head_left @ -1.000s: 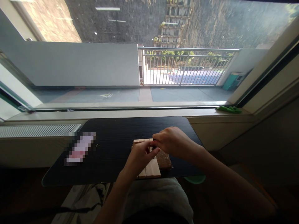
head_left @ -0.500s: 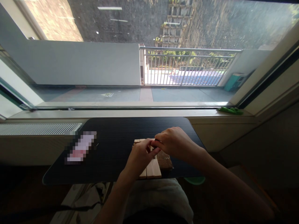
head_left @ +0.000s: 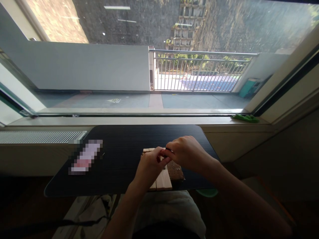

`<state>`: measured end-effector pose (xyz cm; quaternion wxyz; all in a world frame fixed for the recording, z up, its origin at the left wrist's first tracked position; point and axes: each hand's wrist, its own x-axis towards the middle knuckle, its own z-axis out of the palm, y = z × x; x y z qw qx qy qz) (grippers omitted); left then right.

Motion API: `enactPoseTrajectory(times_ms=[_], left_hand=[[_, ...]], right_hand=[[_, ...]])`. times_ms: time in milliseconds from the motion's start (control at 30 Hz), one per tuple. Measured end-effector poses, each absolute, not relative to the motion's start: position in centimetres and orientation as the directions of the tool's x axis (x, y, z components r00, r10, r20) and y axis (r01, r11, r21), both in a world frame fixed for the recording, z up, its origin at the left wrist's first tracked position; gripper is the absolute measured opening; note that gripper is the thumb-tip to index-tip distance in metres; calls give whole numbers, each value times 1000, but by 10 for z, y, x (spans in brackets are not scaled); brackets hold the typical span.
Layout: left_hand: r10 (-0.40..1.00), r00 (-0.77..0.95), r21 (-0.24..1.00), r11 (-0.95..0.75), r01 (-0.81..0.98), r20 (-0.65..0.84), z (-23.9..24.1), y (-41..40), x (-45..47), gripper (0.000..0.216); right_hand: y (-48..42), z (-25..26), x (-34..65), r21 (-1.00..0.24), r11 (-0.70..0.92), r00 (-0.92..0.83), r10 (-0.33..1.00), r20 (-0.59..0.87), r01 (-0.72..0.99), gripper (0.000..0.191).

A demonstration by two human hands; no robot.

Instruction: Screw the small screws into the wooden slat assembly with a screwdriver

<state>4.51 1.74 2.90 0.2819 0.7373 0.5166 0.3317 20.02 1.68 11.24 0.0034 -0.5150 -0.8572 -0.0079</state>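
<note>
On the black table (head_left: 119,159) lie pale wooden strips (head_left: 164,183) side by side, with a brown, rough-surfaced slab (head_left: 177,173) showing from under their right side. My left hand (head_left: 149,167) rests over the strips, its thumb and fingers closed in a pinch. From the right, my right hand (head_left: 185,149) meets it, fingers closed on a small dark object (head_left: 169,150) whose kind I cannot make out. Both sets of fingertips come together just above the wood. Whatever sits between my left fingers is hidden.
A blurred-out pinkish item (head_left: 87,157) lies at the table's left. Behind the table runs a windowsill (head_left: 149,121) with a green cloth (head_left: 245,118) at its right. A radiator (head_left: 42,137) stands at the left. A green round thing (head_left: 207,192) shows below the table's front edge.
</note>
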Motion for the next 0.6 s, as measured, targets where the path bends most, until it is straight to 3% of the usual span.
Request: enactPoseTrajectory(times_ms=[167, 433, 600], left_hand=[[923, 308, 769, -367, 524, 231, 24, 17, 42, 13], [908, 335, 818, -385, 427, 252, 25, 16, 40, 10], [911, 346, 836, -363, 412, 225, 28, 16, 41, 14]], right_hand=[[16, 109, 205, -35, 473, -473, 881, 17, 880, 39], [13, 110, 217, -252, 573, -549, 820, 164, 780, 17], [13, 108, 220, -313, 588, -572, 806, 151, 746, 22]])
